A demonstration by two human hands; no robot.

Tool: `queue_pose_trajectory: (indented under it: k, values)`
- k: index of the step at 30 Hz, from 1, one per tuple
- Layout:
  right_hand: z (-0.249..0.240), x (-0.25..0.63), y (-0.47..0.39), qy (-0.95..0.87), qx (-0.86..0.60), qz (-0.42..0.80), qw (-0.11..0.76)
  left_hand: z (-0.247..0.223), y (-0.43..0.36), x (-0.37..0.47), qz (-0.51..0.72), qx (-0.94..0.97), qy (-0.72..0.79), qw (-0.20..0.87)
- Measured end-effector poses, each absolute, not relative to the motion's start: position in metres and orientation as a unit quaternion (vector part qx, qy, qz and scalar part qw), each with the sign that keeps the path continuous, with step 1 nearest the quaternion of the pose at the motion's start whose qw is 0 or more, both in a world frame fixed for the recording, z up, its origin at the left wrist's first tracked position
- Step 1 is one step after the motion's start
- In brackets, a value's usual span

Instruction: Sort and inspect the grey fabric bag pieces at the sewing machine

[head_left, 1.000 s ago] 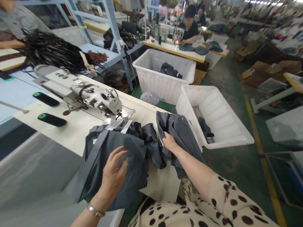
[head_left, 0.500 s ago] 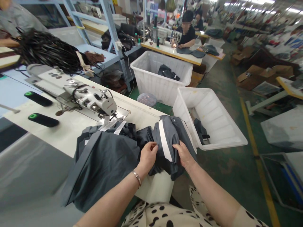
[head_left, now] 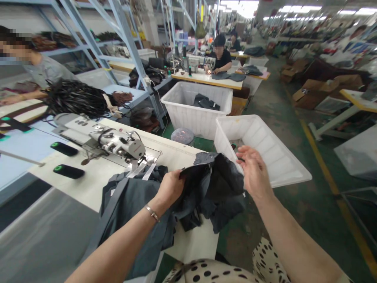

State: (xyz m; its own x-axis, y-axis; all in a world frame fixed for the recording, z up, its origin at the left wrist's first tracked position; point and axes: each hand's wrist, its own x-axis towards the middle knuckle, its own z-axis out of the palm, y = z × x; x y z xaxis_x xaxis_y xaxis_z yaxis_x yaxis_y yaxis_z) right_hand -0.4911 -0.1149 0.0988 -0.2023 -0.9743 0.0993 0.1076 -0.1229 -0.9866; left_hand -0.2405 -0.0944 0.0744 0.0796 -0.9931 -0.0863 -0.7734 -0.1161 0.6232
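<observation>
My left hand (head_left: 170,187) grips the edge of a dark grey garment piece (head_left: 216,184) and lifts it off the table's right end. At the piece's right side my right hand (head_left: 255,173) pinches the fabric, just in front of the near white bin (head_left: 282,157). A larger heap of dark grey fabric (head_left: 132,208) lies on the white sewing table (head_left: 88,173) below my left forearm. The sewing machine (head_left: 118,143) stands just behind that heap, with light tape strips under its head.
A second white bin (head_left: 188,110) with dark cloth stands behind the near one. Two black-and-green thread cones (head_left: 63,148) lie on the table at left. Blue shelving and black cords fill the back left. Other people sew at far tables; a person sits at left.
Both hands have raised the grey piece off the table and turned it; its white stripe no longer shows. My right hand moved up and right toward the near bin. The view tilted upward.
</observation>
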Motion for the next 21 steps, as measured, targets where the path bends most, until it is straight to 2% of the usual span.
queue_pose_trajectory:
  k: [2, 5, 7, 11, 15, 18, 21]
  values:
    - [0.120, -0.497, -0.094, 0.431, -0.566, -0.589, 0.384, 0.081, -0.099, -0.242, -0.272, 0.707, -0.607, 0.239]
    - [0.119, -0.483, -0.069, 0.395, -0.687, -0.485, 0.368, 0.087, -0.097, -0.252, -0.311, 0.699, -0.581, 0.278]
    - [0.096, -0.462, -0.067, 0.444, -0.653, -0.471, 0.394, 0.087, -0.093, -0.263, -0.359, 0.684, -0.547, 0.322]
    - [0.046, -0.429, -0.085, 0.470, -0.547, -0.429, 0.544, 0.088, -0.089, -0.288, -0.441, 0.625, -0.503, 0.402]
    - [0.036, -0.435, -0.098, 0.449, -0.557, -0.431, 0.551, 0.099, -0.080, -0.305, -0.550, 0.554, -0.438, 0.446]
    - [0.036, -0.460, -0.111, 0.449, -0.571, -0.418, 0.546, 0.120, -0.054, -0.315, -0.708, 0.462, -0.335, 0.416]
    - [0.029, -0.482, -0.130, 0.481, -0.590, -0.387, 0.520, 0.137, -0.023, -0.325, -0.848, 0.336, -0.275, 0.303]
